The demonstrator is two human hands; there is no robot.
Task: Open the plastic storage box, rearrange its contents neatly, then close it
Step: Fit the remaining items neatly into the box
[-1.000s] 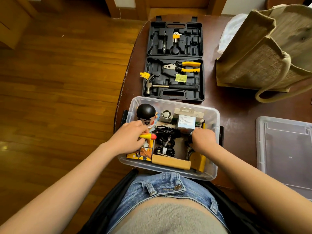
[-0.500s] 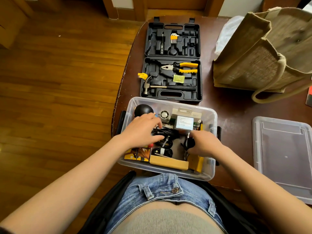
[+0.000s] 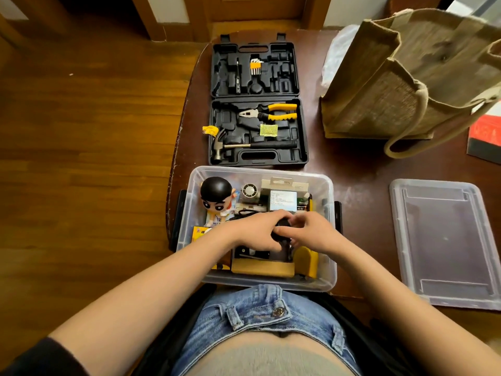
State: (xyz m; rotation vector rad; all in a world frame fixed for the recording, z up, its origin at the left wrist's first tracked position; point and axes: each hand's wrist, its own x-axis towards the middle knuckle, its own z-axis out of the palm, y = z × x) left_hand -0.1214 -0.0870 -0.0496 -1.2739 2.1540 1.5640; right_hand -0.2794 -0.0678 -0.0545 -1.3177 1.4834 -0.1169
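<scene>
The clear plastic storage box (image 3: 329,202) stands open at the table's near edge, its lid (image 3: 444,242) lying flat to the right. Inside are a black-haired doll (image 3: 217,198), a small round fan (image 3: 249,190), a white carded packet (image 3: 283,195), a yellow card (image 3: 199,232), a wooden block (image 3: 261,268) and a yellow piece (image 3: 306,260). My left hand (image 3: 256,233) and my right hand (image 3: 311,230) meet over the box's middle, both curled round a black bundle of cable (image 3: 282,232). The hands hide most of that bundle.
Behind the box lies an open black tool case (image 3: 257,104) with pliers (image 3: 271,112), a hammer (image 3: 244,146) and hex keys. A jute tote bag (image 3: 401,77) stands at the back right, a red and black book (image 3: 485,137) at the right edge. The table drops to wooden floor on the left.
My left hand let go of the red and yellow thing at the box's left and moved right, uncovering the doll. Both hands now meet on the black cable bundle in the middle.
</scene>
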